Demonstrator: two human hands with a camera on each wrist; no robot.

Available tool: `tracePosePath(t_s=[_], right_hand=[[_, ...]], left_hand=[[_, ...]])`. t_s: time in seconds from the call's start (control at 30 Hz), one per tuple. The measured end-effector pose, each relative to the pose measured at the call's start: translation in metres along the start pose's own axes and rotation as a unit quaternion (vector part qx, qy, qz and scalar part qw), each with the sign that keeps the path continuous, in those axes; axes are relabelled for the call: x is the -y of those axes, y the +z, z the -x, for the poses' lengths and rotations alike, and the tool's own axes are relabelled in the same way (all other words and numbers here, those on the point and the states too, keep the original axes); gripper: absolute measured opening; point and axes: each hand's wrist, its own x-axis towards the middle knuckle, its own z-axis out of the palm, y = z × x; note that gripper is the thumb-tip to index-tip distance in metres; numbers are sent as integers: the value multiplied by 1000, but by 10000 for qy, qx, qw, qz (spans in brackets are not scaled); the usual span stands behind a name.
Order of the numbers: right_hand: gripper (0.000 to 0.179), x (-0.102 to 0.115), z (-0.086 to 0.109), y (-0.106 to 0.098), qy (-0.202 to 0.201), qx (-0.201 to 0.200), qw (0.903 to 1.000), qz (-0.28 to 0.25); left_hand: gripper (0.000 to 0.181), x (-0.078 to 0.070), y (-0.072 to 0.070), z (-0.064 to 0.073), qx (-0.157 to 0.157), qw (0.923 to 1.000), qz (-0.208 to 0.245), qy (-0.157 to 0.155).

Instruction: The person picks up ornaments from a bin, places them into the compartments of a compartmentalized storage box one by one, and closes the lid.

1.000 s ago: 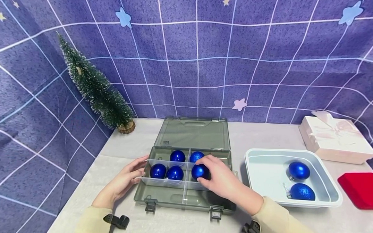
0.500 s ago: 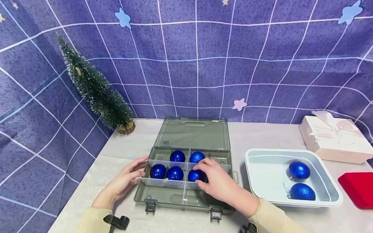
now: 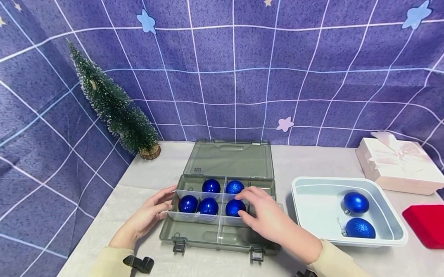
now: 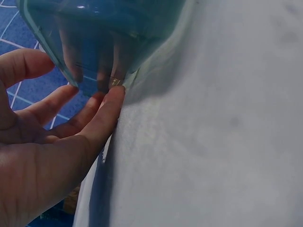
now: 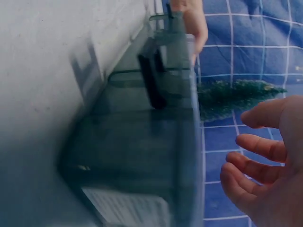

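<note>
A clear grey-green divided box [image 3: 192,231] lies with its lid raised at the back. Two glossy blue baubles [image 3: 208,205] sit in its middle left compartment, and another shiny blue bauble [image 3: 211,186] lies behind them. In the middle right compartment rests a blue bauble [image 3: 234,207], with a glittery bauble [image 3: 234,187] behind it. My right hand [image 3: 265,212] is over the box's right side, fingertips at that middle bauble; the right wrist view shows its spread fingers [image 5: 253,168] holding nothing. At the box's left wall, my left hand [image 3: 149,212] touches with extended fingers [image 4: 97,120].
Right of the box stands a white tray [image 3: 309,185] holding two blue baubles [image 3: 357,203]. Beyond it are a pink gift box [image 3: 403,163] and a red flat object [image 3: 432,226]. A small Christmas tree [image 3: 113,105] stands at the back left.
My right hand lowered a blue bauble into the middle right compartment, let it go and drew back to the right. The left hand stayed at the box's side.
</note>
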Motion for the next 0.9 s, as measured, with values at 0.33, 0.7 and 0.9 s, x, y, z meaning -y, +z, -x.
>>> tracePosePath(t_s=[0.33,0.7,0.9], right_hand=[[38,-9,14,-48,31,-618,9979,-169],[36,-34,31,-94,276,-1303,9909,217],[39,-56,45,-115,524,-1582,9846,525]], left_hand=[[71,-1,0,1,27,10000,-29,49],[71,0,-1,1,14,10000,21,75],[71,1,-1,0,2,10000,17,58]])
